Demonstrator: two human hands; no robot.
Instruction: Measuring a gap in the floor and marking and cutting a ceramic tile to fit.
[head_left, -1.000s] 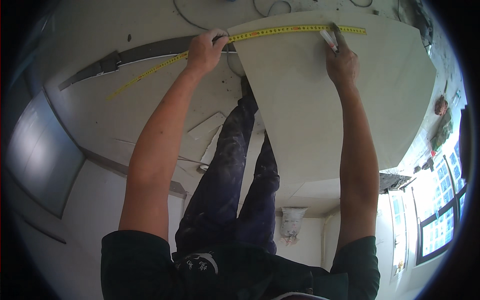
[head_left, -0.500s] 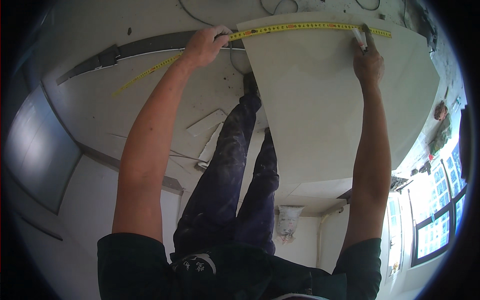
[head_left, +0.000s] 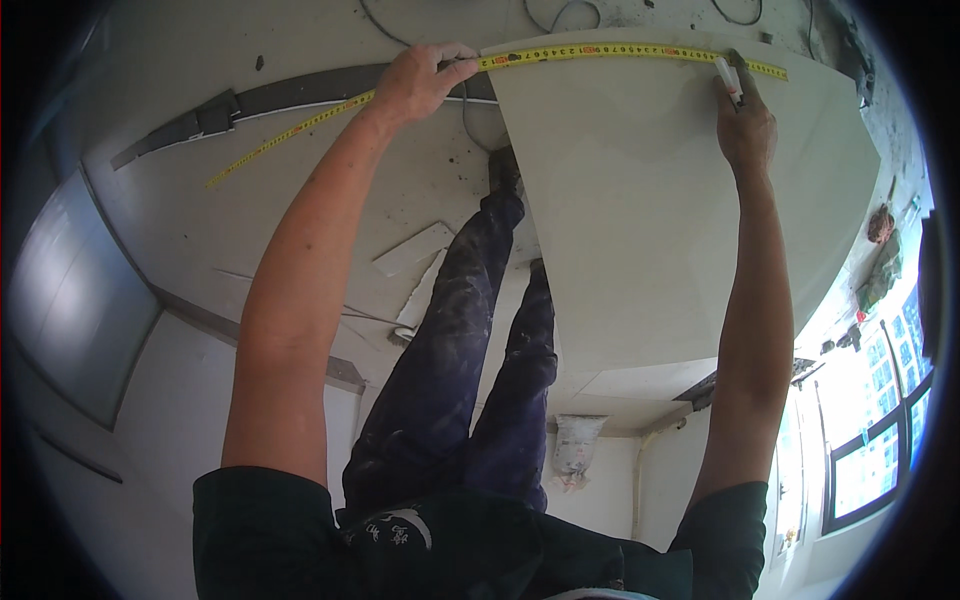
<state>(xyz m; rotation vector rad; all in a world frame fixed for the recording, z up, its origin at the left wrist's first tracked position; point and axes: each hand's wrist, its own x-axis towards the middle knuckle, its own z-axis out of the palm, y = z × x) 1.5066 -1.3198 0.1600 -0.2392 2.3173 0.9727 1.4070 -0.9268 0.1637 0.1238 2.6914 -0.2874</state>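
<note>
A yellow tape measure blade (head_left: 600, 50) lies stretched along the far edge of a large pale board (head_left: 640, 210). My left hand (head_left: 420, 85) pinches the blade at the board's left corner, and the blade's loose tail runs on down to the left, past my wrist. My right hand (head_left: 748, 130) is closed around a slim white pen-like marker with a red mark (head_left: 730, 82). Its index finger presses on the blade toward the right, near where the blade stops. The tape's case does not show.
A long dark grey strip (head_left: 290, 95) lies on the floor at the left. Thin offcuts (head_left: 412, 248) lie beside my legs. Dark cables (head_left: 560, 20) curl past the board's far edge. A whitish bag (head_left: 577, 445) stands by the wall, and windows (head_left: 880, 450) are at the right.
Both my hands have shifted slightly to the right along the board's edge. The tape's loose tail reaches a little farther left. The marker stays in my right hand.
</note>
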